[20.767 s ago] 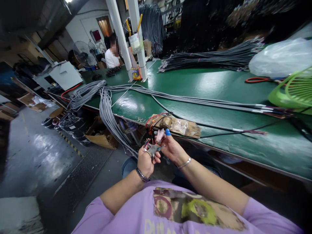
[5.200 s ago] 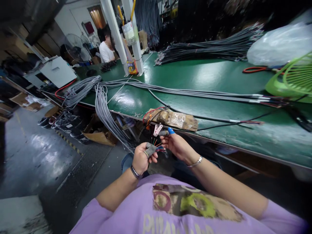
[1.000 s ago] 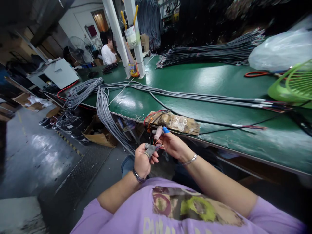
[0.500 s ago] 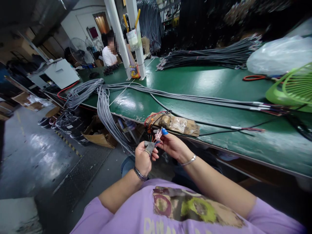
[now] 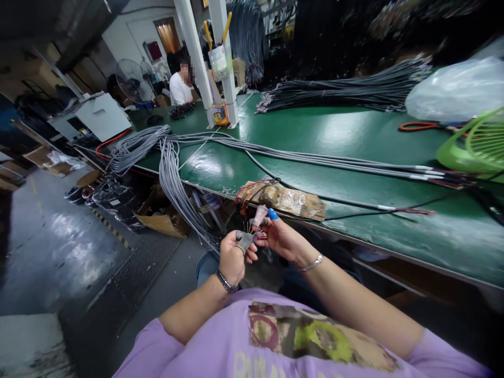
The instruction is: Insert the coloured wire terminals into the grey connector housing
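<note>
Shifted coloured wires [image 5: 260, 235] pinched in left hand [image 5: 233, 257], right hand [image 5: 285, 240] pinching pink clip [image 5: 259, 216], open box [image 5: 165, 223], contents unclear

We record glare patches on the green bench [image 5: 342, 134], whose far left end is dimmer. Floor [image 5: 63, 231] at left reflects white light. Upper right background near black; edges stretched, fine detail at centre soft.

I see plastic-coated wires [image 5: 260, 235] before me, a rough wooden block [image 5: 316, 210] at one o'clock with shiny film [image 5: 295, 200], a smooth, glossy counter [image 5: 334, 134] beneath it, and a crinkled, glossy plastic bag [image 5: 457, 92] at two o'clock.
</note>
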Tool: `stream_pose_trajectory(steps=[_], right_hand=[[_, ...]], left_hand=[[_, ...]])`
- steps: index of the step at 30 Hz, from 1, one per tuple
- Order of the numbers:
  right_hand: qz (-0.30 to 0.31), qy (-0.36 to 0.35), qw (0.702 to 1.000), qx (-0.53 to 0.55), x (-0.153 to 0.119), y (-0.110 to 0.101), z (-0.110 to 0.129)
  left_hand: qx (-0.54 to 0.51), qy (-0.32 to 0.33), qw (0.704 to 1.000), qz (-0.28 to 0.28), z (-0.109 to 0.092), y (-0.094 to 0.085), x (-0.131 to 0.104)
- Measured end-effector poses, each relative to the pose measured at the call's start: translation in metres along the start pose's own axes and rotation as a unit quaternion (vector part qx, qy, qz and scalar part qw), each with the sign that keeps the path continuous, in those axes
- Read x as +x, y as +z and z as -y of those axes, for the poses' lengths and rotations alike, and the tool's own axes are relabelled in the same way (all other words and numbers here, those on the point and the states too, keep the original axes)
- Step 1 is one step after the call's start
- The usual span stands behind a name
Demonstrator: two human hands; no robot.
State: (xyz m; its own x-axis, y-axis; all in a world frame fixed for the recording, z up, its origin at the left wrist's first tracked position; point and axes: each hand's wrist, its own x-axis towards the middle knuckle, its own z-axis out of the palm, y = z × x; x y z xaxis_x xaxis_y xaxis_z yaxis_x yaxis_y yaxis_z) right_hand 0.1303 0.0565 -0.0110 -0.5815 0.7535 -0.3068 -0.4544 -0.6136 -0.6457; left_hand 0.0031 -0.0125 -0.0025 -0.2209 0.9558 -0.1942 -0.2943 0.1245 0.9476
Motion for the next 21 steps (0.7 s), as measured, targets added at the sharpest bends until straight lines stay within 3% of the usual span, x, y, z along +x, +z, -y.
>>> stream_pose_trajectory(steps=[3, 6, 12, 14, 16, 18, 21], right_hand=[[0.019, 0.024, 0.995, -0.091, -0.004, -0.004, 0.002], [0.023, -0.023, 0.982, -0.185, -0.007, -0.005, 0.004], [0.077, -0.088, 0.909, -0.401, -0.016, -0.001, 0.007], [0.086, -0.097, 0.897, -0.422, -0.018, -0.001, 0.005], [0.058, -0.115, 0.906, -0.404, -0.019, -0.004, 0.002], [0.002, -0.117, 0.932, -0.343, -0.021, -0.009, -0.002], [-0.067, -0.063, 0.969, -0.228, -0.027, -0.016, -0.013]], left_hand=[[0.015, 0.002, 1.0, 0.008, 0.003, -0.004, -0.002], [0.039, -0.012, 0.999, 0.029, 0.007, -0.007, -0.005], [0.14, -0.121, 0.968, 0.169, 0.011, -0.012, -0.004], [0.157, -0.147, 0.959, 0.183, 0.011, -0.013, -0.003], [0.149, -0.149, 0.964, 0.163, 0.01, -0.013, -0.002], [0.118, -0.131, 0.977, 0.121, 0.01, -0.013, -0.002], [0.067, -0.094, 0.991, 0.069, 0.011, -0.012, -0.002]])
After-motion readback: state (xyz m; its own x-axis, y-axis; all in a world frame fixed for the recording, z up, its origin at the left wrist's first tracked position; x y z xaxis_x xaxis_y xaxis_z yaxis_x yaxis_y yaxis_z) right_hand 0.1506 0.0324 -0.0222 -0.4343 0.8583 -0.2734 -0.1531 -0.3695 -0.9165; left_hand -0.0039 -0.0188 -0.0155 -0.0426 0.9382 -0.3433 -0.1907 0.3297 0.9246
